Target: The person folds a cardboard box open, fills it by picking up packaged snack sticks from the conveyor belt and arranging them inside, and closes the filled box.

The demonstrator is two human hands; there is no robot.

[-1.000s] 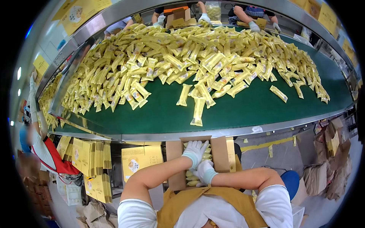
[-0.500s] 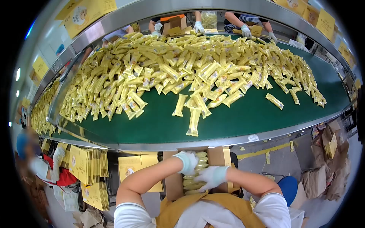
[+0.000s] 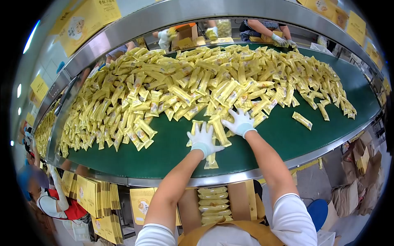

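White-gloved left hand (image 3: pixel 202 139) and right hand (image 3: pixel 241 123) reach forward, empty grips splayed wide among packets (image 3: pixel 220 130).

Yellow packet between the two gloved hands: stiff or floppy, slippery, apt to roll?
The yellow packet probably slides easily, as its surface looks glossy. Its middle is likely fairly stiff, since it lies straight and plump; the flattened ends may flex. It seems unlikely to roll far across the green belt, given those flat ends.
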